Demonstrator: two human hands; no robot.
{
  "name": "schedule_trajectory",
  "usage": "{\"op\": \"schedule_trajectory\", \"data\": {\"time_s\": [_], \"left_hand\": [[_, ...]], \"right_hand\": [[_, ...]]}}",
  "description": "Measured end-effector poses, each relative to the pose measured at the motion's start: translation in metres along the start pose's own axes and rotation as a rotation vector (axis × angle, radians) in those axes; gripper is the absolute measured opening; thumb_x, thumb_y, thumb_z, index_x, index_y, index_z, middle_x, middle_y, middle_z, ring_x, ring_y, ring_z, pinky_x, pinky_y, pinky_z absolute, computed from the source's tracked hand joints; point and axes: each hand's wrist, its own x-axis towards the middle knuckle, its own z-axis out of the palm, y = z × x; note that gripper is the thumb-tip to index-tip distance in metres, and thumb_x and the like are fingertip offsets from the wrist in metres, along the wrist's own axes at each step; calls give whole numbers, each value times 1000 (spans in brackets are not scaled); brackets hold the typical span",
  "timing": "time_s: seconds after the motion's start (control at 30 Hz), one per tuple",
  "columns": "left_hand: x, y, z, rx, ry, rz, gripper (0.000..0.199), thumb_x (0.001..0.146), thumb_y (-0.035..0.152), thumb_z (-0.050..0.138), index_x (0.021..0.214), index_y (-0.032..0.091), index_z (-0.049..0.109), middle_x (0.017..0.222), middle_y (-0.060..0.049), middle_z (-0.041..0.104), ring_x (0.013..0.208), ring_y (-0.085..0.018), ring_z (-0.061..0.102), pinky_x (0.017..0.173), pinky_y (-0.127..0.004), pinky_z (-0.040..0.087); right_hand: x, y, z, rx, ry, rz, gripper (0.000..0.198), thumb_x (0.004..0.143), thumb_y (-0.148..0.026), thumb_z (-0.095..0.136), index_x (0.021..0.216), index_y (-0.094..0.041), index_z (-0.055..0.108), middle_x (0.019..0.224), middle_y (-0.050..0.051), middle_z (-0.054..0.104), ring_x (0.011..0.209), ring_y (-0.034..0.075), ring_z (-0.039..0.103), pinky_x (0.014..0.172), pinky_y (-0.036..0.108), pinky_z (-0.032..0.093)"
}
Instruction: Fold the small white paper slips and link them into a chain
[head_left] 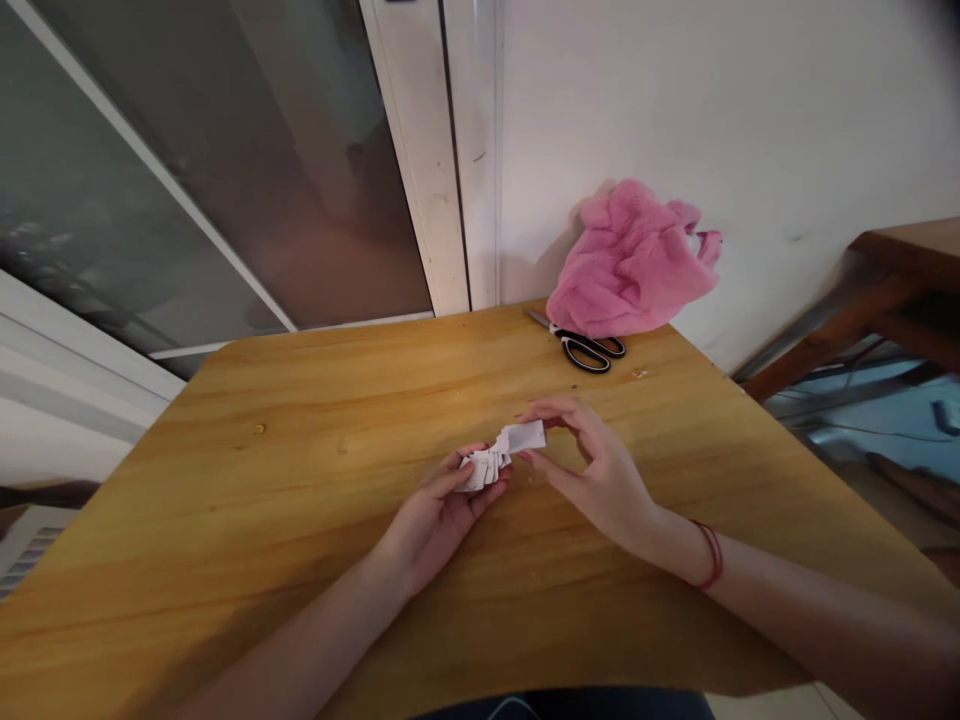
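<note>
Above the middle of the table, my left hand [439,520] pinches a bunch of folded white paper [480,471] between its thumb and fingers. The paper looks like several small overlapping folds in a chain. My right hand [600,480] is at the chain's right end, its thumb below and fingers above the last white flap, which they seem to grip at the edges. Part of the fingertips is hidden behind the paper. A red string bracelet [710,555] circles the right wrist.
Black-handled scissors [589,350] lie at the table's back edge, their blades pointing left. Beside them rests a pink fluffy bundle [634,265] against the white wall. A tiny yellowish bit [259,428] is on the wooden table [337,560] at left. Sliding glass doors stand behind.
</note>
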Motion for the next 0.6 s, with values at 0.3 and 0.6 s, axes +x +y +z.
{"op": "schedule_trajectory", "data": {"time_s": [0.3,0.6], "left_hand": [[0,-4,2,32,-34,9,22,78,7,55,99,13,61,103,-8,64,92,-15,61,88,-30,47],[-3,-6,7,28,-111,-33,20,82,9,48,96,13,62,96,-8,64,91,-17,59,87,-32,45]], "right_hand": [[-4,1,6,30,-8,-39,28,80,-21,60,106,-25,50,106,4,57,102,19,54,90,36,45],[-9,-3,13,-49,-227,-43,31,80,-16,58,108,-25,50,109,4,56,106,19,50,91,37,43]]}}
